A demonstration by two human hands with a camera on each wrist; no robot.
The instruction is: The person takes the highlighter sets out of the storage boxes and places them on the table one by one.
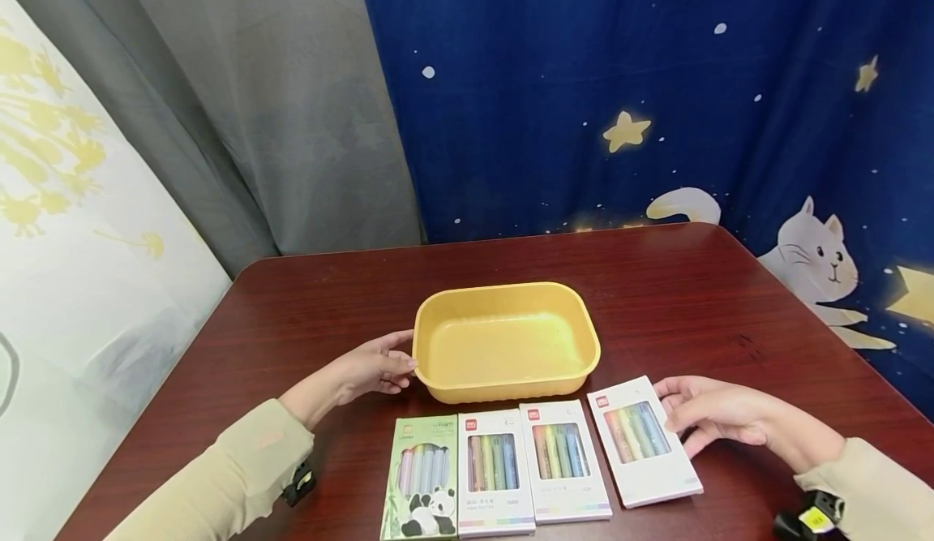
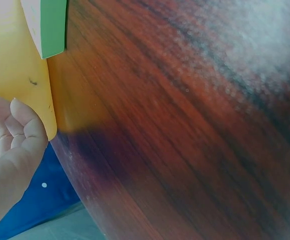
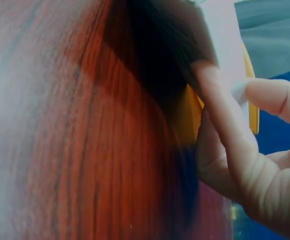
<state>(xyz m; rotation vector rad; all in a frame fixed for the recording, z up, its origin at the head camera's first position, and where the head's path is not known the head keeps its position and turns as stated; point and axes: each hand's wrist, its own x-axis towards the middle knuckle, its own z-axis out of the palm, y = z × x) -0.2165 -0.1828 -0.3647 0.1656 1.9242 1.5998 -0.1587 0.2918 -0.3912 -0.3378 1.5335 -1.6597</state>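
Observation:
A yellow plastic basin (image 1: 503, 391) stands on the table, and my left hand (image 1: 375, 365) holds its left end at the rim. In the left wrist view the fingers (image 2: 22, 117) bend against the basin's outer wall (image 2: 39, 100). My right hand (image 1: 718, 413) pinches the right edge of a white windowed box of coloured pens (image 1: 649, 476), thumb on top, fingers beneath. That box is tilted and its right side looks raised. Left of it lie two similar white pen boxes (image 1: 572, 502) (image 1: 496, 508) and a green panda pen box (image 1: 394, 476), side by side.
The dark red wooden table (image 1: 314, 306) extends around the basin. Behind it hang a grey curtain (image 1: 292, 119) and a blue starry curtain (image 1: 525, 119). A white patterned cloth (image 1: 87, 298) hangs at the left. Each wrist wears a small black device (image 1: 299, 483).

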